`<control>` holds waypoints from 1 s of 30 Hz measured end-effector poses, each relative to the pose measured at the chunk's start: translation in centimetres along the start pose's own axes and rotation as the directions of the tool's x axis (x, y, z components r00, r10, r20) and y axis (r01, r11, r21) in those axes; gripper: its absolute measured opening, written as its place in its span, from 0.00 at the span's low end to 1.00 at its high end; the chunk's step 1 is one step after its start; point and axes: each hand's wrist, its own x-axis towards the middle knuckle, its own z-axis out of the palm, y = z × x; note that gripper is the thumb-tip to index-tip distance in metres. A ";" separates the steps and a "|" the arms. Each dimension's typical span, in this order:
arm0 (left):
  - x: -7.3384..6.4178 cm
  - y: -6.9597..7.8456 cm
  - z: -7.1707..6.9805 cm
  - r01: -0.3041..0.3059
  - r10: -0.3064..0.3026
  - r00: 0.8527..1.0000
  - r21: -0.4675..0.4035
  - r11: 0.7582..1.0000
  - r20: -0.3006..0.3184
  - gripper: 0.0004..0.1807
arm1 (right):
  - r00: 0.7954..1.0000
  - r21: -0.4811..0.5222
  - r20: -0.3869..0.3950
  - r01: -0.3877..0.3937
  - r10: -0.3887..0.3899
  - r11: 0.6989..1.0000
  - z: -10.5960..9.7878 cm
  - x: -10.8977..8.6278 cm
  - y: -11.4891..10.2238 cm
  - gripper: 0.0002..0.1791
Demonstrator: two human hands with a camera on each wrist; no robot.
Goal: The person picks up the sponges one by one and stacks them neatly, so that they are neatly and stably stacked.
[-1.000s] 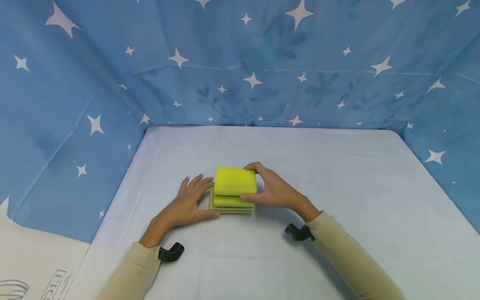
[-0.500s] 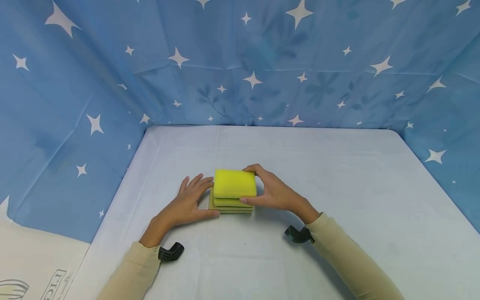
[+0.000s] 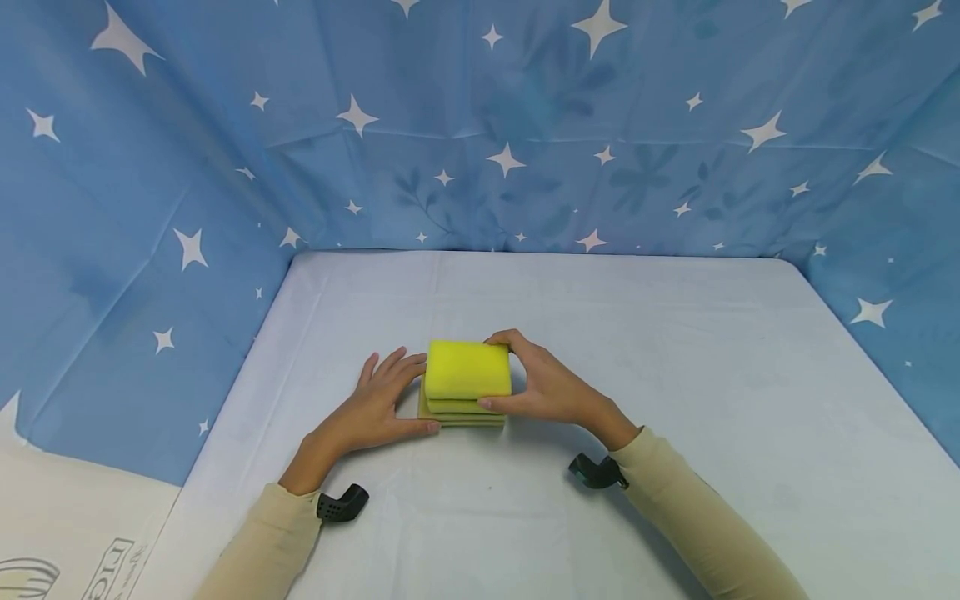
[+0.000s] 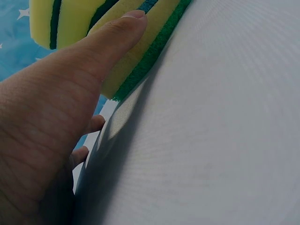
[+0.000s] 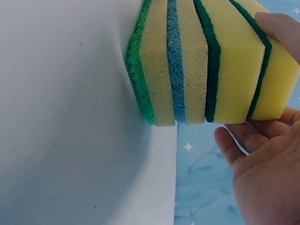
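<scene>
Several sponges with scouring layers lie stacked on the white table, the lower ones beige [image 5: 194,79] with blue and green layers. On top sits a bright yellow sponge [image 3: 468,369] with a dark green layer, its edges roughly in line with the one below. The right hand [image 3: 551,383] grips this top sponge at its right side, thumb on the near face and fingers on the far face. At the stack's left side is the left hand [image 3: 375,414]. Its thumb touches the near edge of the lower sponges, and its other fingers are spread and fairly straight.
A white cloth covers the table [image 3: 675,350]. A blue curtain with white stars [image 3: 480,125] hangs behind and at both sides. Pale printed material [image 3: 75,517] lies at the lower left. Black wrist cameras [image 3: 342,503] sit on both forearms.
The right hand and the top sponge have shifted slightly down and left, and less of the yellow sponge beneath shows. The left hand stays in place.
</scene>
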 end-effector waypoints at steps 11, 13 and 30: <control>0.0 0.0 -0.1 0.005 -0.005 1.000 0.008 1.000 0.010 0.51 | 1.000 -0.004 0.006 -0.009 0.009 1.000 0.1 -0.1 0.0 0.43; 0.0 -0.1 -0.1 0.008 -0.008 1.000 0.010 1.000 0.012 0.51 | 1.000 -0.008 0.011 -0.017 0.017 1.000 0.1 -0.1 -0.1 0.44; -0.1 0.1 -0.1 -0.005 0.005 1.000 0.022 1.000 0.002 0.52 | 1.000 -0.045 0.012 -0.017 0.017 0.999 0.5 -0.5 0.1 0.49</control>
